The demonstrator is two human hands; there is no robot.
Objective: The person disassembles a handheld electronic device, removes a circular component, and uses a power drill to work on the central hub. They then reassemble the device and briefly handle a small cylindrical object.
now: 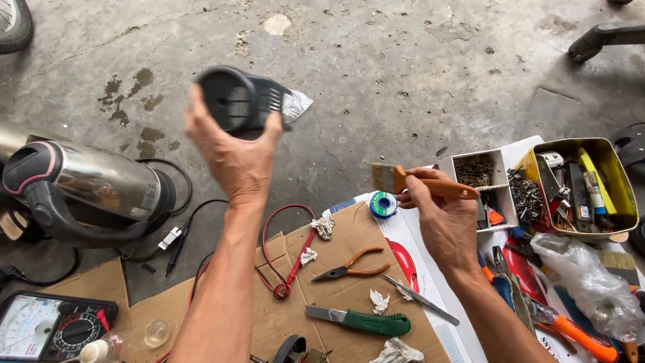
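While raised well above the concrete floor (416, 87), left hand (235, 158) clenched around a black plastic vented housing (238, 101), blurred, its round grille turned toward the camera, a scrap of clear plastic film (295, 104) jutting from its far side. Right hand (440, 208) closed on the orange handle of a small paintbrush (410, 180), bristles pointing left toward the housing but well apart from it. Below, on flattened cardboard (336, 296): orange-handled pliers (351, 267), a green utility knife (359, 321), tweezers (420, 299), crumpled paper scraps, a red test lead (289, 262). Just beside the brush hand, a spool of solder (383, 204) and a white divided tray of screws (490, 185); further right, a yellow tin of tools (605, 181). At left, a steel electric kettle (87, 188) lying on its side, and an analogue multimeter (50, 326) at the bottom corner. Likely hazards: housing held only at its lower rim, so a loosened grip could drop it onto hard concrete and crack the plastic; brushed-off dust could fall into the open screw tray or onto the meter; a low forearm swing could catch the knife or the red lead.
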